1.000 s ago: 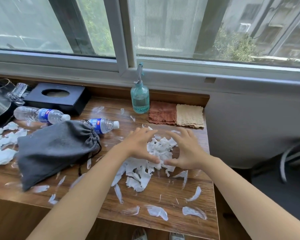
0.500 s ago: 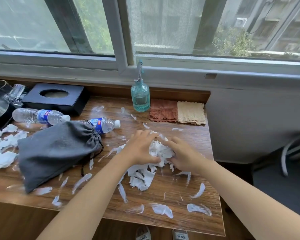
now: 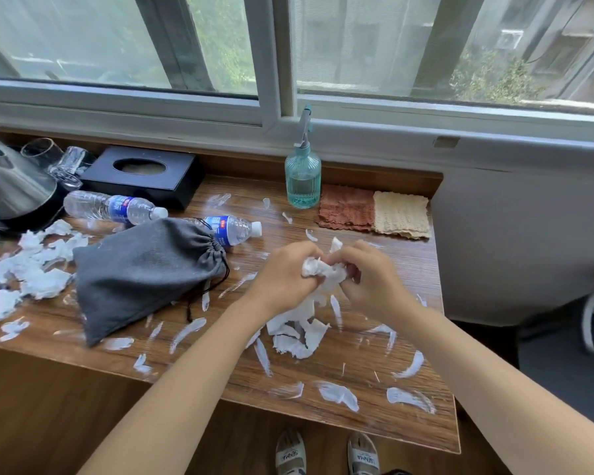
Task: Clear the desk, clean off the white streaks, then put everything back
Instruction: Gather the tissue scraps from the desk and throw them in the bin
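Spray bottle [image 3: 303, 180]: upright at the back of the desk [image 3: 374, 419], part full of blue liquid.
Water bottles: one [image 3: 114, 208] lying by the black tissue box [image 3: 144, 176]; the other [image 3: 232, 229] lying partly behind the grey pouch [image 3: 141, 272].
Pouch: closed by a drawstring, contents hidden.
Cloths [image 3: 374, 211]: flat beside the spray bottle.
Left hand [image 3: 285, 274]: fingers curled round a wad of paper scraps [image 3: 324, 269], over mid-desk.
Right hand [image 3: 374, 277]: fingers clamped on the same wad.
Loose scraps [image 3: 297, 334]: below the hands; more at far left [image 3: 38, 265].
White streaks [image 3: 338, 394]: across the desk, thickest along the front edge.
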A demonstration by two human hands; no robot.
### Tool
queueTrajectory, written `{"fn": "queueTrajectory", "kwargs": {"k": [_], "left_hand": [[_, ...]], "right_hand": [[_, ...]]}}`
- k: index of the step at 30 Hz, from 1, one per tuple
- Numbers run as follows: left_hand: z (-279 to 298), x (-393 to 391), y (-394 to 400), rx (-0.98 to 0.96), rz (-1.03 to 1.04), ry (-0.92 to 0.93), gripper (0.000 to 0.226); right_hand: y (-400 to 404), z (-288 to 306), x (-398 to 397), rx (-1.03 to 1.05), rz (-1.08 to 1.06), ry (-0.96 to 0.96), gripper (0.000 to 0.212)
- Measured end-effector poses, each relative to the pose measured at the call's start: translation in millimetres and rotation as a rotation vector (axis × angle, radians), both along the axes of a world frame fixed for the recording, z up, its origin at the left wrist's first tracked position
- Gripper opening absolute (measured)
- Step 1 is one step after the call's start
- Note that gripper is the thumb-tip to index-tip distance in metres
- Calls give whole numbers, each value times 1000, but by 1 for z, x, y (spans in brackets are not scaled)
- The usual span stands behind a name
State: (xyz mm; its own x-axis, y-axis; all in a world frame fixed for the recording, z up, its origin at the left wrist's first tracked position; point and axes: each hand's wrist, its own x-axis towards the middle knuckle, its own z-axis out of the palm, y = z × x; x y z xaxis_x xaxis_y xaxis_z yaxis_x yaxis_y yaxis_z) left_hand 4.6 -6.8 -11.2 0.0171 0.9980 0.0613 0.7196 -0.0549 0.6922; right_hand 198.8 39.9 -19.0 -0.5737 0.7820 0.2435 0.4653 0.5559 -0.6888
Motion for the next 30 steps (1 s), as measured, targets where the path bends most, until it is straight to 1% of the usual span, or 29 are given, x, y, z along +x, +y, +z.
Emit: {"fn": "queueTrajectory", "kwargs": {"k": [3, 5, 6, 8, 9, 10, 13, 15, 16, 17, 18, 20, 21, 22, 23, 25, 27, 30], "left_hand": [[18, -11, -15, 101, 74, -79, 28], [15, -17, -29, 97, 104, -58, 34], [9, -20, -36, 78, 109, -9, 36], [-11, -26, -53, 29, 99, 179, 39], [-21, -29, -62, -5, 88, 272, 43], [-29, -34, -69, -40, 80, 328, 51], [-35, -58, -85, -138, 34, 341, 81], [-30, -75, -88, -228, -23, 364, 93], [-27, -81, -87, -266, -53, 387, 98], [-25, -85, -86, -295, -79, 412, 102], [-24, -87, -84, -317, -101, 429, 108], [-22, -87, -78, -346, -137, 437, 118], [-22, -86, -74, -356, -161, 446, 121], [-23, -85, -69, -364, -187, 463, 122], [-23, -83, -65, -371, -213, 483, 121], [-26, -82, -58, -407, -236, 468, 120], [-29, -86, -53, -401, -241, 436, 113], [-36, -91, -48, -276, -254, 488, 81]], "right_hand": [[-14, 21, -11, -33, 93, 54, 44], [-27, 18, -20, -62, 152, 38, 48], [-33, 10, -26, -71, 158, 8, 44], [-42, -11, -35, -100, 134, -69, 26], [-45, -23, -38, -109, 118, -97, 18], [-47, -33, -40, -93, 108, -122, 14], [-45, -50, -40, 41, 112, -189, 11], [-39, -48, -39, 81, 108, -219, 13], [-35, -45, -38, 73, 116, -236, 18], [-32, -41, -38, 47, 139, -254, 28], [-29, -37, -39, 14, 183, -274, 43], [-26, -27, -42, -27, 305, -357, 80], [-26, -23, -45, -9, 354, -427, 94], [-26, -22, -48, 38, 386, -499, 103], [-25, -22, -51, 93, 399, -565, 106], [-22, -25, -54, 151, 387, -671, 106], [-14, -30, -53, 123, 375, -725, 104], [-6, -36, -47, 63, 418, -681, 99]]}}
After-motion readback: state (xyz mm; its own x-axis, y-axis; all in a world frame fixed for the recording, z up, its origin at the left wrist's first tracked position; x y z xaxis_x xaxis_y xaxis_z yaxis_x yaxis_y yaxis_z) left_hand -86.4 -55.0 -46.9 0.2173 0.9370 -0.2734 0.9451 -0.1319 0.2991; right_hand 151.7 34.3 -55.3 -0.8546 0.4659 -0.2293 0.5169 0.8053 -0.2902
